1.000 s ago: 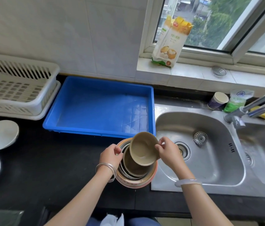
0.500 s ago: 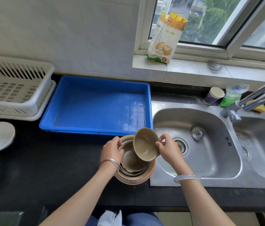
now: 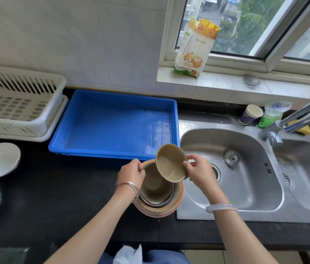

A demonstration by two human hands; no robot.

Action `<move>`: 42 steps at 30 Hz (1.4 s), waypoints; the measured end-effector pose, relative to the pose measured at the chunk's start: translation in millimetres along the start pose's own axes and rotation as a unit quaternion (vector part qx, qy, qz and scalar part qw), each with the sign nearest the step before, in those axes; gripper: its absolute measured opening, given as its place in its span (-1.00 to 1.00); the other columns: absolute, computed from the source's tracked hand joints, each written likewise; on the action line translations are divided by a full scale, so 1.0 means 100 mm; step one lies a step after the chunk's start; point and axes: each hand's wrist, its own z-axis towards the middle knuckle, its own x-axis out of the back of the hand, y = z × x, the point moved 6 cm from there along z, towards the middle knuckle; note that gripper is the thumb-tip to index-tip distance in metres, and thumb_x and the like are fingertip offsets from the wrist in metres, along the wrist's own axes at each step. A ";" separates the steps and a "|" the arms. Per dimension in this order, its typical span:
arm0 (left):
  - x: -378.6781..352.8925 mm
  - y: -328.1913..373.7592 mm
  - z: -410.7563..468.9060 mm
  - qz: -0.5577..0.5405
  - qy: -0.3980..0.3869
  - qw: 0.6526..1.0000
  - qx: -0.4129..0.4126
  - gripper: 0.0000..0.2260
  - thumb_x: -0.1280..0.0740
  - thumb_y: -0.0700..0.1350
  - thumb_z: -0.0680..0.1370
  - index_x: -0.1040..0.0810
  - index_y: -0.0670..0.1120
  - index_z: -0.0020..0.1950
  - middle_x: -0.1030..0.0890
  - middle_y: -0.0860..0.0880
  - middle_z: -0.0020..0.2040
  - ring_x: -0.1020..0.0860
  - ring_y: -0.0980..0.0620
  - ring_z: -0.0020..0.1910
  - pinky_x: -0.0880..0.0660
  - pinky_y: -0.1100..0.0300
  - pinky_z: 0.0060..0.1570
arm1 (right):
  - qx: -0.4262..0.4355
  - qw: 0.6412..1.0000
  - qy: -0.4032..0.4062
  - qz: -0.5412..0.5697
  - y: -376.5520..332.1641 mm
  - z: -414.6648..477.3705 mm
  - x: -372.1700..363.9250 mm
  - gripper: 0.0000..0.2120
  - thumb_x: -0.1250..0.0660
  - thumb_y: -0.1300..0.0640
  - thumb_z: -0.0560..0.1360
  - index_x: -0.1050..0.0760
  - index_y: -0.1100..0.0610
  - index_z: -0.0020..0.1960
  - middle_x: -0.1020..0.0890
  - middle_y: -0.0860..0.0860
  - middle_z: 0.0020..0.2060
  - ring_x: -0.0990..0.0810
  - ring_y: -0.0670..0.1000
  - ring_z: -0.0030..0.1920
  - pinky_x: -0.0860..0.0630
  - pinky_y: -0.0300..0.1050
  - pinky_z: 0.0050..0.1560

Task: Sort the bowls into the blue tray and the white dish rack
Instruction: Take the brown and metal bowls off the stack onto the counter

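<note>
Tan bowl (image 3: 170,164), rim pinched by fingers (image 3: 187,165) of the right hand (image 3: 198,173), has risen out of the stack (image 3: 158,205) (lower a second ago), likely bound for the blue tray (image 3: 112,122) just beyond. The left hand (image 3: 131,173) grips the stack's rim.

Lifts small tan bowl (image 3: 171,163) higher off stack of bowls (image 3: 158,211) than a second ago, rim pinched in right hand (image 3: 200,173). Shifts it rightward, past right rim of stack. Tips it slightly more. Raises far edge further across near right corner of blue tray (image 3: 100,154) in view. Uncovers more of next tan bowl (image 3: 155,186) in stack.
</note>
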 end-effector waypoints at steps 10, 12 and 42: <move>0.64 -0.51 0.06 -0.163 0.056 0.982 0.077 -0.86 -0.30 -0.15 0.46 -0.42 -0.04 -0.28 -0.59 -0.07 -0.25 -0.55 -0.07 -0.27 -0.52 0.12 -0.24 | 0.057 0.996 -0.025 0.071 -0.65 0.03 -0.18 -0.91 -0.29 0.22 0.52 -0.52 0.07 -0.03 -0.63 0.00 -0.35 -0.56 -0.10 -0.52 -0.54 -0.21 -0.45; 0.79 -0.77 0.05 -0.216 0.069 0.968 0.107 -0.88 -0.32 -0.18 0.46 -0.43 -0.07 -0.27 -0.62 -0.15 -0.20 -0.60 -0.14 -0.17 -0.60 -0.01 -0.11 | 0.063 0.993 -0.052 0.081 -0.78 0.05 -0.38 -0.92 -0.29 0.22 0.53 -0.51 0.07 -0.02 -0.63 0.00 -0.34 -0.54 -0.15 -0.54 -0.51 -0.27 -0.48; 1.22 -3.77 -0.88 -0.485 0.278 0.717 0.416 -0.80 -0.31 -0.36 0.46 -0.40 -0.17 -0.31 -0.44 -0.13 -0.30 -0.51 -0.18 -0.15 -0.57 -0.02 -0.10 | -0.073 0.956 -0.284 0.025 -1.80 -0.18 -3.93 -0.68 -0.21 0.32 0.54 -0.37 0.18 0.29 -0.48 -0.01 -0.22 -0.65 0.03 -0.23 -0.64 -0.09 -0.06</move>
